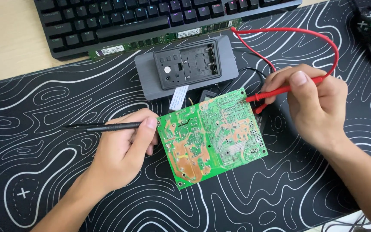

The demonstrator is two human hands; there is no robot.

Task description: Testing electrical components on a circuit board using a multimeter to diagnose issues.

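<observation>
Black contour-patterned desk mat (44,172) (white lines) over wooden desk (5,38); keyboard (151,21) behind.

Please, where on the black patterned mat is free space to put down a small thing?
The mat is bare left of the left hand, and along the near edge below the green circuit board. It is crowded behind the board: grey case, keyboard, red lead, and the right hand with its red probe.

The green circuit board (212,138) by my fingers (147,129) looks glossy, with shiny metal solder. My red probe (280,91) is smooth plastic, the black probe (104,126) matt. The patterned mat (44,172) looks like matt cloth, the grey casing (149,75) matt plastic.
</observation>
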